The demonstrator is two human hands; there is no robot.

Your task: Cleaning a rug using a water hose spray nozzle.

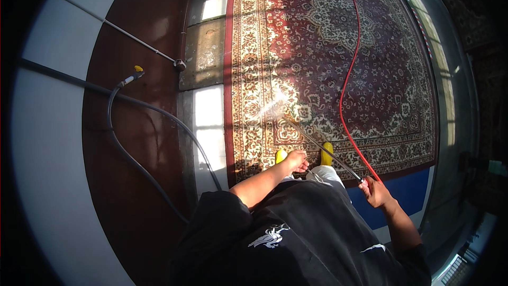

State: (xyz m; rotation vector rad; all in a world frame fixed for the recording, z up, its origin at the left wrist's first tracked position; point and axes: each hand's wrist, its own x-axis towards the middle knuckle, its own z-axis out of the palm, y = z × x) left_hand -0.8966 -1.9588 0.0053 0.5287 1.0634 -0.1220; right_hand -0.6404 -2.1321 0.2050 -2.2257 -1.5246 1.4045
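Nearest us, on the right, our right hand [376,193] is wrapped firmly around the rear end of the spray wand [338,159], whose thin metal tube slants away to the left, its tip low over the rug [389,95]. Our left hand [297,162] sits by our waist, clear of the wand, its fingers curled in loosely; we cannot tell whether they pinch anything. Just beyond, our yellow boots [326,154] stand at the rug's near border, one on either side of the wand's line. A pale fan of spray [272,108] spreads from the tip onto the patterned near left part of the rug, so we would do well to keep the tip at an even height, sweep in overlapping passes along the border and angle the jet away from our feet. Bringing the left hand onto the tube would probably steady it. Farther left, a grey hose [109,117] loops against the dark red wall band, ending in a yellow-handled valve [138,68]. The red hose [341,100] runs from our right hand across the rug to its far side; we should leave it slack and mind that it does not snag as we turn.
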